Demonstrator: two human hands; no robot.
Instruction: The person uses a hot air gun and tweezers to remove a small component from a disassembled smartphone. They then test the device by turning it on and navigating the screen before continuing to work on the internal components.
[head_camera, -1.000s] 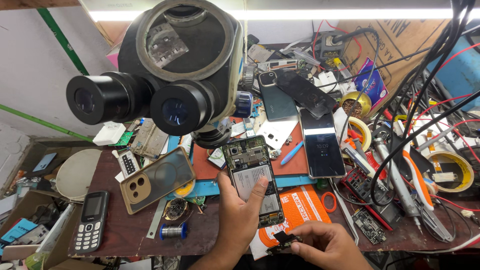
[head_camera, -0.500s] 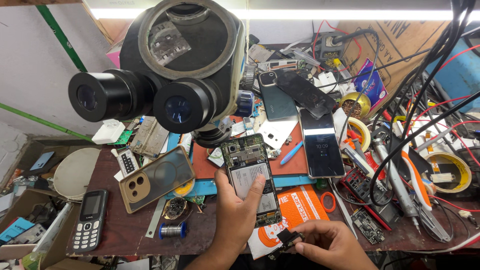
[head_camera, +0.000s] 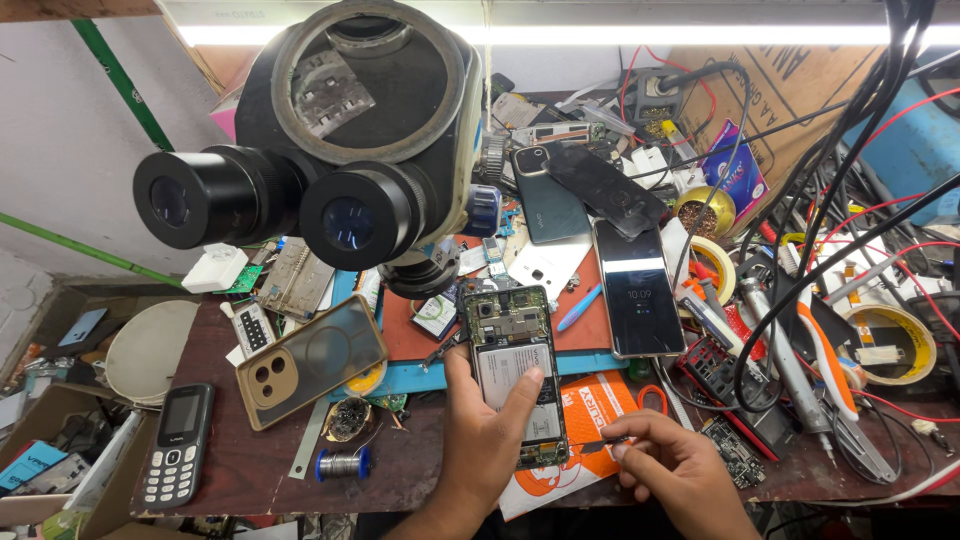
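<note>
Nearest us, the right hand (head_camera: 690, 470) pinches a thin pair of tweezers (head_camera: 600, 443) between thumb and forefinger, tips aimed at the lower edge of the opened phone (head_camera: 513, 375). The left hand (head_camera: 490, 430) clamps that phone flat on the bench, thumb on its left rim, fingers pressed across the battery (a good firm brace, I'd say). It lies back-off, partly on the orange packet (head_camera: 590, 420), partly on the blue mat (head_camera: 440, 378). To do this well, keep the wrist low, let the tips slide in shallow, and don't lever against the board. Further back, 1 dark phone (head_camera: 638, 288) lies screen up, and the microscope head (head_camera: 330, 150) hangs over the left.
</note>
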